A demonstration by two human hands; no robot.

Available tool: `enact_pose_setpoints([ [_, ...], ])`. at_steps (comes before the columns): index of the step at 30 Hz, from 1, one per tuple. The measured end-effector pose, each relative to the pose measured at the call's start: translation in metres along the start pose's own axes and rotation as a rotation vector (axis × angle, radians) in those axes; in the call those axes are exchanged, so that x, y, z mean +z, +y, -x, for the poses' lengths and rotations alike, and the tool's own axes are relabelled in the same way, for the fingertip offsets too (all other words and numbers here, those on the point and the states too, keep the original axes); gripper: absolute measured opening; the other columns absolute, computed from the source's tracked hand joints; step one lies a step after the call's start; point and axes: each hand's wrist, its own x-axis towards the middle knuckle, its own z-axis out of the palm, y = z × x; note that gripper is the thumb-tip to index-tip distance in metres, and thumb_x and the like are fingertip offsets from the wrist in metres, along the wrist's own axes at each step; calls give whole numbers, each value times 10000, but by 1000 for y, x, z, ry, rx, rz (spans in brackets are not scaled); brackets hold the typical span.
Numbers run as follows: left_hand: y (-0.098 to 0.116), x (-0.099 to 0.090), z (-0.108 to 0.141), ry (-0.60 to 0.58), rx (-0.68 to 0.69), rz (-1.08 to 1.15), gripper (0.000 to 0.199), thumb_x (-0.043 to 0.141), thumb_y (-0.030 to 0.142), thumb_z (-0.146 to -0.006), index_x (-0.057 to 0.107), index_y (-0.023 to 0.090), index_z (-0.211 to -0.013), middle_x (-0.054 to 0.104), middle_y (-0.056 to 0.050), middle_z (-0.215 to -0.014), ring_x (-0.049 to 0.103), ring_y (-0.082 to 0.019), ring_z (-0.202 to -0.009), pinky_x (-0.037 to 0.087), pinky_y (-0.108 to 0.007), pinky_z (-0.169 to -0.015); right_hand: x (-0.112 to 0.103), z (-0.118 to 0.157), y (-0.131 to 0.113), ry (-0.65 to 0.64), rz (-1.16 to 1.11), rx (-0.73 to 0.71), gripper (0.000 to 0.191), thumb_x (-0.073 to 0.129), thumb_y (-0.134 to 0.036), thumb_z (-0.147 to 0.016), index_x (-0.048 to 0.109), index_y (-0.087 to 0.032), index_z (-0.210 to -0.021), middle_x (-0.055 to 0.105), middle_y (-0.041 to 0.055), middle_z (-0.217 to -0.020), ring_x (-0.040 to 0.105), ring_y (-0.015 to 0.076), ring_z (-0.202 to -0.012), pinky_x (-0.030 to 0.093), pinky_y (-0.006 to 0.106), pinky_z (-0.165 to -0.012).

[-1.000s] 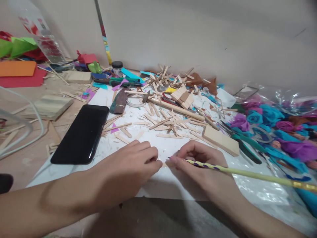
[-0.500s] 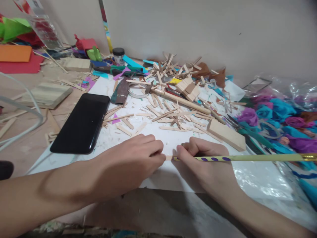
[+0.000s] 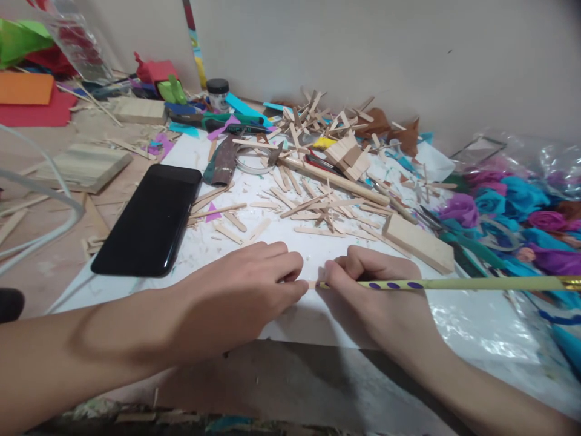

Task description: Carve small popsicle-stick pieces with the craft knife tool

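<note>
My right hand [image 3: 381, 297] is closed around a pale yellow-green pencil [image 3: 481, 283] with purple spots and a gold band at its far right end. Its dark front end points left, close to my thumb tip. Opposite, my left hand [image 3: 254, 284] is pinched shut on a small wooden craft stick [image 3: 313, 284], of which only a short pale piece shows between the two hands. The pencil's front end meets this piece or lies right beside it; I cannot tell which. Both hands are low over the white sheet [image 3: 295, 327].
Left of my hands lies a black phone [image 3: 149, 224]. Behind them are scattered craft sticks [image 3: 327, 212], a hammer [image 3: 336, 181] and a wooden block [image 3: 417, 242]. Coloured crepe-paper flowers [image 3: 521, 200] crowd the right side. A white cable [image 3: 68, 212] loops at the left.
The view has shifted slightly. My hands stay in nearly the same place, still gripping the pencil and the craft stick, and less of the stick shows between them.
</note>
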Motion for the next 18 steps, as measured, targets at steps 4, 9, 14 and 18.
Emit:
enact_pose_setpoints([
  [4,1,0,0,-8,-9,23,327,480,12,-1017,693,148,-1224,598,-41,-1069,513,-224,-930,409,-357,-815,-1,1,0,-1,13,0,441,640,-239,-847,300,-251,-565,317,-62,-515,285,125,-542,243,303,-488],
  [9,1,0,-1,-28,-8,22,318,484,14,-1013,694,147,-1211,594,-45,-1064,513,-229,-940,404,-363,-822,-1,0,0,7,22,5,450,646,-238,-843,288,-253,-571,311,-64,-519,278,127,-548,249,304,-496],
  [14,0,0,-1,-35,-7,14,329,498,17,-1005,681,152,-1243,594,-47,-1068,513,-236,-949,402,-367,-842,-1,-1,-1,25,20,12,455,642,-266,-867,301,-259,-566,338,-56,-510,304,134,-540,260,307,-494],
  [18,1,-1,-1,-44,-13,13,296,511,29,-1014,683,154,-1221,590,-46,-1061,509,-238,-952,400,-368,-844,-1,-1,-2,7,33,7,462,655,-255,-850,284,-259,-574,307,-61,-516,285,131,-541,257,306,-494],
])
